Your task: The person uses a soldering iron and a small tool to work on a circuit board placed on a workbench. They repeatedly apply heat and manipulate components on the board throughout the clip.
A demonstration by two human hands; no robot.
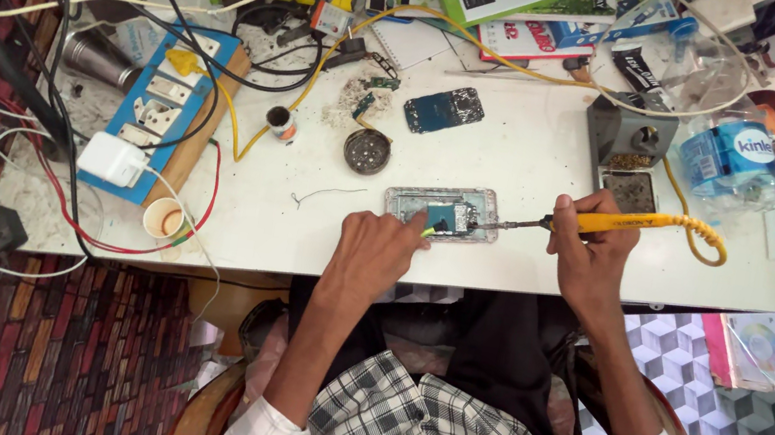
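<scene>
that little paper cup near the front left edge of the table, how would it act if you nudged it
The paper cup looks thin-walled and light, so a nudge would probably slide or tip it rather than meet resistance. It stands close to the table edge, so it could well go over the side. A red wire curves against it, which might drag it if pulled.

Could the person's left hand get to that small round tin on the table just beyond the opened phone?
Probably yes. The left hand rests at the near edge of the opened phone, and the round tin lies just beyond on bare table; only a thin loose wire lies nearby.
</scene>
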